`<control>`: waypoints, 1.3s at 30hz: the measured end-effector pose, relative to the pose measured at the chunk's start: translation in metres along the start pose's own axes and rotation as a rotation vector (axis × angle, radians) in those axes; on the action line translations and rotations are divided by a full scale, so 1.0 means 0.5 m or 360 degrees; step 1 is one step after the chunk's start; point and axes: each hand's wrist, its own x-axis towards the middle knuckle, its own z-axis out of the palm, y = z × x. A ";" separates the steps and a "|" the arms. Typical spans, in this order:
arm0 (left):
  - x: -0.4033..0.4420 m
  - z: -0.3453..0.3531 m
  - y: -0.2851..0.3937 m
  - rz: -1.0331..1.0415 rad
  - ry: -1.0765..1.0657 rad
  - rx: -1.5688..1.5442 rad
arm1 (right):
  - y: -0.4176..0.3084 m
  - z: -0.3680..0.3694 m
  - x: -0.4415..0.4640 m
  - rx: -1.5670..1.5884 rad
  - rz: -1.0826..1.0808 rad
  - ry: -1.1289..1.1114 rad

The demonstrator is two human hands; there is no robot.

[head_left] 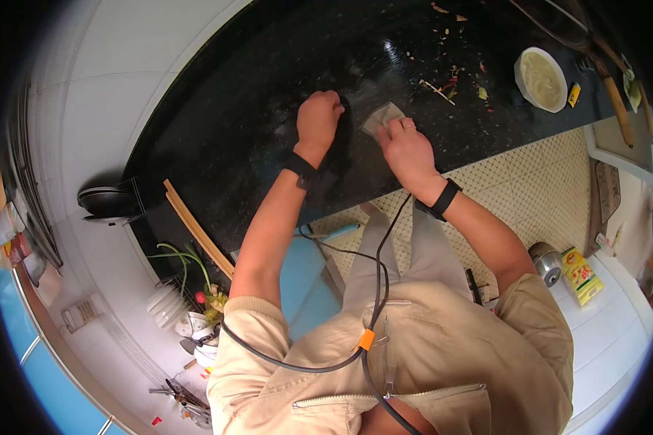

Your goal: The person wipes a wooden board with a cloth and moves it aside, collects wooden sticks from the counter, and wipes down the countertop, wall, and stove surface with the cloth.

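The right hand (410, 148) holds a greyish cloth (387, 111) under its bent fingers, upon the black counter (232, 130). The left hand (318, 121), just beside, has its fingers curled closely (whether something is inside, I cannot tell). Food scraps (451, 93) lie beyond.

Bare right hand (408, 148): fingers (392, 128) bunched and bent, closed in grip, slim ring on one. Behind grip, black-strapped right wrist (439, 201); right forearm (482, 232) slants back toward bent elbow. Bare left hand (318, 122), left of grip, apart from it: curled into loose fist, back upward. Black-strapped left wrist (298, 168); left forearm (270, 225) runs back toward short tan sleeve (243, 333).
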 end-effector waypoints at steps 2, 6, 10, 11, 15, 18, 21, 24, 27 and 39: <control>0.003 0.010 -0.006 0.0025 0.0051 0.0073 | 0.001 0.004 -0.001 -0.0004 -0.0014 -0.0011; 0.013 -0.025 -0.007 -0.0137 -0.0203 -0.0071 | 0.000 0.004 -0.002 0.0017 -0.0016 0.0045; 0.009 -0.043 -0.048 -0.0266 0.0033 -0.0226 | 0.002 0.005 -0.004 -0.0012 -0.0017 0.0045; 0.004 -0.034 -0.055 -0.0216 -0.0009 -0.0262 | 0.002 0.004 -0.004 -0.0019 -0.0023 0.0047; -0.012 -0.018 0.006 -0.0049 -0.0134 0.0004 | 0.000 0.010 -0.002 -0.0011 -0.0023 0.0092; 0.002 0.012 -0.008 0.0014 0.0108 0.0293 | 0.000 0.006 -0.001 0.0005 -0.0034 0.0113; 0.030 -0.004 -0.057 -0.0101 0.0218 0.0403 | 0.000 0.006 -0.003 -0.0003 -0.0017 0.0067; 0.024 -0.024 -0.061 -0.0029 0.0157 0.0121 | 0.001 0.014 -0.005 -0.0021 -0.0029 0.0067; 0.000 -0.030 -0.036 0.0129 -0.0027 -0.0005 | -0.002 0.011 -0.003 -0.0019 -0.0007 0.0076; 0.054 0.007 -0.061 0.0111 0.0230 0.0412 | -0.001 0.006 -0.002 -0.0097 -0.0064 0.0028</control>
